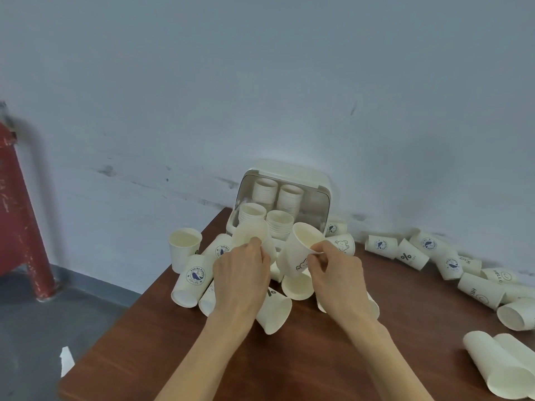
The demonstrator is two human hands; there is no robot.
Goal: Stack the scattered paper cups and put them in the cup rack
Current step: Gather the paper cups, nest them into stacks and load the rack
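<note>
My left hand [241, 277] grips a blurred white paper cup [251, 234] just in front of the cup rack. My right hand [335, 273] pinches the rim of a tilted bear-print cup [299, 251], its mouth facing up and right. The cream cup rack [324, 204] stands at the table's far edge with its lid up, holding several stacks of cups [265, 191]. Loose cups lie around both hands: whale-logo cups [192, 280] at the left, one upright cup [183, 247], and a fallen cup [273, 312] between my wrists.
The brown wooden table [304, 366] has its corner at the left, with grey floor beyond. Many more cups lie along the wall at the right [411, 257] and near the right edge [498, 369]. A red stool leg [26, 227] stands on the floor at the left.
</note>
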